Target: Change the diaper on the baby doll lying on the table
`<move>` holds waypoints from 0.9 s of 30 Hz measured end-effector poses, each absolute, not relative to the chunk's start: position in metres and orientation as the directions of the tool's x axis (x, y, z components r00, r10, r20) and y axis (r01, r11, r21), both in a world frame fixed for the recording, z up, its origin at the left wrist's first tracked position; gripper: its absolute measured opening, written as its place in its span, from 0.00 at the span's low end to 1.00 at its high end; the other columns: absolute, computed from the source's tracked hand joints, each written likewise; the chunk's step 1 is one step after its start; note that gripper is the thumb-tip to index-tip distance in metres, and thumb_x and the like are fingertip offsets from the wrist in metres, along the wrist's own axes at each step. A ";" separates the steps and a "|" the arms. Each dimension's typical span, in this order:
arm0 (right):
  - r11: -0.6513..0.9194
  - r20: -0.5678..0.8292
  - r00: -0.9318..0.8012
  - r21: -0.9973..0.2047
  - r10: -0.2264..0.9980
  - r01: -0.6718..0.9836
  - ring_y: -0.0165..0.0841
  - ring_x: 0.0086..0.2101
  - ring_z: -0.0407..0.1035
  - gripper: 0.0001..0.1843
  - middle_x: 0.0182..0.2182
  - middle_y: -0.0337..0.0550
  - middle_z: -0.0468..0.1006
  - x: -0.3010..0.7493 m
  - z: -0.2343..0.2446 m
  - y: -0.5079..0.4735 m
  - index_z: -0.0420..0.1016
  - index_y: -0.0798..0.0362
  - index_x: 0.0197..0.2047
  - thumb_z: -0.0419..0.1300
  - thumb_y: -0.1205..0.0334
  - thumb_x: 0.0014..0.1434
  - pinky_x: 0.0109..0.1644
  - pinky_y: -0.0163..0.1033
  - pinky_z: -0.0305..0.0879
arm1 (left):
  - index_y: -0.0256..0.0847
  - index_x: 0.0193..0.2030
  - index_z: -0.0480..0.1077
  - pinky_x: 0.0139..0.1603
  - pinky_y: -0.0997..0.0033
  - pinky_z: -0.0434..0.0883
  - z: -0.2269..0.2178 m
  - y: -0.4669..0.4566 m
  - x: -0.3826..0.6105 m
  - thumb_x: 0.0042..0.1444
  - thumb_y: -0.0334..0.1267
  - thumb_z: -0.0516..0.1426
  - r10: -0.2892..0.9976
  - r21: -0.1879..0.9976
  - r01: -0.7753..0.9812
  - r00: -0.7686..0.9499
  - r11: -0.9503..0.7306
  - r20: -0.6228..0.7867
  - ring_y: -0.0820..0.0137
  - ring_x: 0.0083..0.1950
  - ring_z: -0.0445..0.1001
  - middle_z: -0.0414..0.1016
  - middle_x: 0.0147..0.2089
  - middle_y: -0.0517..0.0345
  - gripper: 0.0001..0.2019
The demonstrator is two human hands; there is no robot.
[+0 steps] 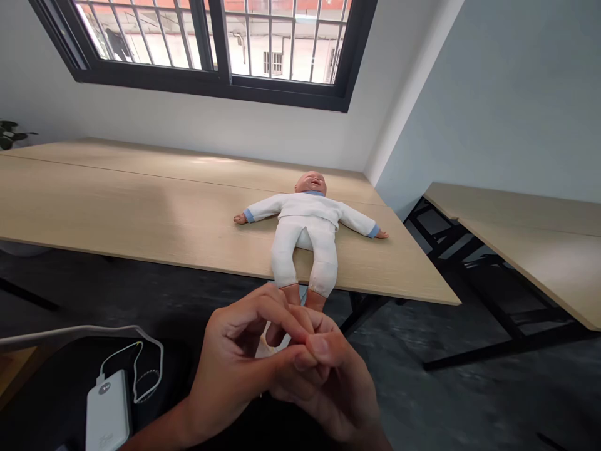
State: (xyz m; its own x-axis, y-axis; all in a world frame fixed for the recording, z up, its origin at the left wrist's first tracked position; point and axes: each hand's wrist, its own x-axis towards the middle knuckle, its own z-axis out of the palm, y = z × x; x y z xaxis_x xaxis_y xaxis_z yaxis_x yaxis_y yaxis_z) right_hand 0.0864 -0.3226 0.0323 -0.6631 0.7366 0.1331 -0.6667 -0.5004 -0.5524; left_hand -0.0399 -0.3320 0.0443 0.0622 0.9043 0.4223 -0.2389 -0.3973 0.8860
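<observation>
Hands (237, 360) together, fingers curled, tips meeting (grip: cannot tell) | doll (307, 210) supine on table (197, 213), legs past edge

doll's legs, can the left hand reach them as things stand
Likely yes: the doll's legs extend past the near edge of the table, just beyond the left hand, apparently unobstructed. But its fingers are busy against the right hand, with something whitish between.
</observation>
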 end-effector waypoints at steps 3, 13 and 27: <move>-0.517 0.120 -0.664 -0.532 0.738 -0.671 0.21 0.18 0.48 0.18 0.16 0.30 0.49 0.085 0.032 -0.323 0.64 0.53 0.24 0.68 0.57 0.54 0.23 0.25 0.56 | 0.44 0.30 0.78 0.35 0.76 0.69 0.041 -0.332 -0.041 0.52 0.37 0.69 0.918 0.895 -0.261 0.068 -0.362 0.391 0.76 0.31 0.67 0.67 0.27 0.63 0.05; -0.419 0.127 -0.611 -0.618 0.782 -0.665 0.20 0.22 0.53 0.27 0.25 0.37 0.58 0.083 0.034 -0.322 0.54 0.56 0.19 0.69 0.55 0.52 0.23 0.26 0.52 | 0.43 0.32 0.78 0.38 0.77 0.69 0.040 -0.331 -0.042 0.54 0.36 0.68 0.916 0.884 -0.338 0.123 -0.323 0.381 0.77 0.32 0.68 0.70 0.28 0.62 0.04; -0.205 0.200 -0.660 -0.851 0.724 -0.483 0.21 0.22 0.49 0.22 0.22 0.33 0.58 0.112 0.019 -0.313 0.60 0.55 0.28 0.61 0.50 0.65 0.27 0.29 0.46 | 0.40 0.31 0.77 0.32 0.78 0.65 0.033 -0.322 -0.063 0.54 0.38 0.68 0.912 0.917 -0.175 0.145 -0.359 0.385 0.76 0.30 0.65 0.66 0.27 0.62 0.07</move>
